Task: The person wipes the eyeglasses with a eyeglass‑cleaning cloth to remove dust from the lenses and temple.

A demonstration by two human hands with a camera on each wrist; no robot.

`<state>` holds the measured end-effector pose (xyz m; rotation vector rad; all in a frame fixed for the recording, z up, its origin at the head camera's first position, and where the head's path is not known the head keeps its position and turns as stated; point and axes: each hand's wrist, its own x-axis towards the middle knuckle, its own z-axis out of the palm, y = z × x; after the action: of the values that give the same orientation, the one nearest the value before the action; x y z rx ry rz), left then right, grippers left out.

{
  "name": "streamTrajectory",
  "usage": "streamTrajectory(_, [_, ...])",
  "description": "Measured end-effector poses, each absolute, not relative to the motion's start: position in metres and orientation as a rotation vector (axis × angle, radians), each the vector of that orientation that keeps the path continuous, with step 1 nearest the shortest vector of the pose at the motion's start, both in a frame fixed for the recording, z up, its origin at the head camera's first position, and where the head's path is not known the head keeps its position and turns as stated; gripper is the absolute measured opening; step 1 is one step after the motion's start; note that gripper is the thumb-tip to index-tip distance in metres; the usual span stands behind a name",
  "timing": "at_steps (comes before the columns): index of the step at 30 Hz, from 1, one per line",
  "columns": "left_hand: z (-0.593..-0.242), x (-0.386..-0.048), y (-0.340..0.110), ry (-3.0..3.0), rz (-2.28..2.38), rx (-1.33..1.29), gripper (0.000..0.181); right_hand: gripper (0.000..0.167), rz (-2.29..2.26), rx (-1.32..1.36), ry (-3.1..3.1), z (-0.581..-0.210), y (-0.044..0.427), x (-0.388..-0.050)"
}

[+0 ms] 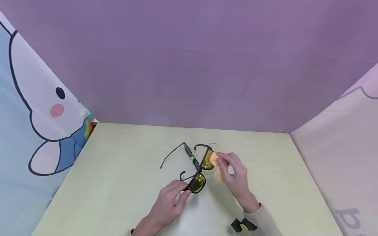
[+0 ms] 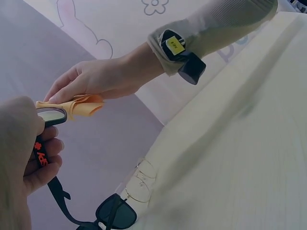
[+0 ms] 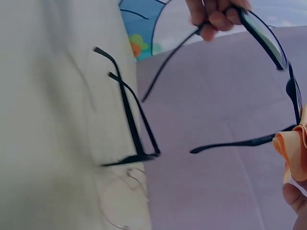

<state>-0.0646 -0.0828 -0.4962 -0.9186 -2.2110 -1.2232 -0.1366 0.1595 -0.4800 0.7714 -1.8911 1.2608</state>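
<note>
Yellow-lensed sunglasses (image 1: 197, 183) held up over the table (image 1: 118, 170)
Head: left hand (image 1: 166, 206) grips one end, right hand (image 1: 237, 178) pinches an orange cloth (image 1: 214, 158) against the other lens; left wrist: dark glasses (image 2: 123, 215) and wire-rimmed glasses (image 2: 139, 189) rest on the table; right wrist: the held pair's temples stand unfolded

Two hands are in view: one left hand (image 1: 169, 204) and one right hand (image 1: 236, 178). There are three pairs of eyewear: one pair of yellow-lensed sunglasses (image 1: 197, 183), one pair of dark sunglasses (image 1: 188, 150) and one pair of wire glasses (image 2: 139, 188). The yellow-lensed sunglasses have two lenses and two arms; the dark sunglasses show two arms. There is one orange cloth (image 2: 87, 106), one tabletop (image 1: 118, 147), one black wrist device (image 2: 192, 68) with one yellow label (image 2: 174, 45), and three backdrops: one purple backdrop (image 1: 189, 65), one left backdrop (image 1: 14, 193), one right backdrop (image 1: 333, 147).
</note>
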Motion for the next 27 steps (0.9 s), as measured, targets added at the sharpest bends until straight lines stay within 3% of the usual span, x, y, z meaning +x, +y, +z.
streamTrajectory(6, [-0.499,-0.066,-0.084,-2.219,-1.208,-0.874,0.008,0.025,1.266,0.897,-1.882,-0.488,0.151,-0.127])
streamTrajectory(20, [-0.501,-0.073,-0.08,-2.25,-0.914,-0.936,0.013,0.024,1.261,1.005,-1.85,-0.483,0.143,-0.117])
streamTrajectory(27, [-0.499,-0.073,-0.084,-2.236,-0.612,-0.995,0.032,0.021,1.276,1.047,-1.82,-0.48,0.138,-0.115])
